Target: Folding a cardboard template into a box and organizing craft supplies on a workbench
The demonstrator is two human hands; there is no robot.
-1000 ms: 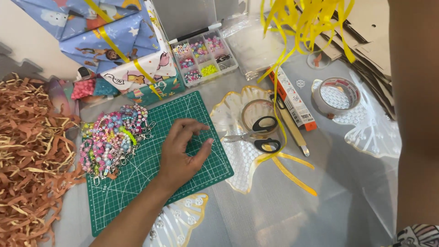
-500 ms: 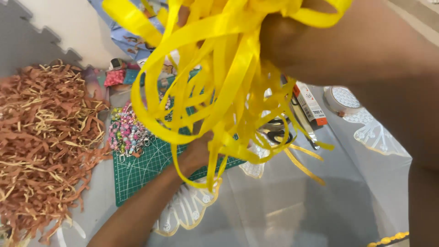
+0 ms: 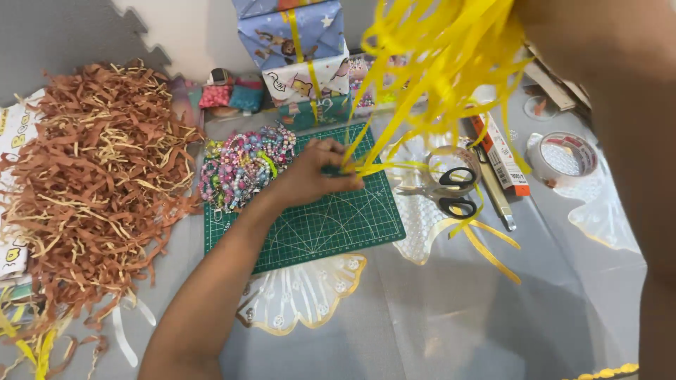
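Observation:
My left hand [image 3: 313, 176] rests on the green cutting mat [image 3: 331, 225] and pinches the lower ends of a bundle of yellow ribbon strands [image 3: 422, 77]. The strands rise steeply to the top edge, where my right hand [image 3: 556, 28] is raised and mostly cropped; its forearm fills the right side. The ribbons hang taut from it. A heap of colourful bead bracelets [image 3: 243, 165] lies on the mat just left of my left hand.
A big pile of brown shredded paper [image 3: 91, 183] lies at the left. Wrapped gift boxes [image 3: 303, 56] stand behind the mat. Black-handled scissors [image 3: 443, 193], an orange box [image 3: 501, 155], a tape roll [image 3: 567, 158] and loose yellow ribbon [image 3: 493, 253] lie to the right.
The ribbon bundle has gone from hanging in front of the camera to being stretched upward. My left hand has closed on the strand ends over the mat.

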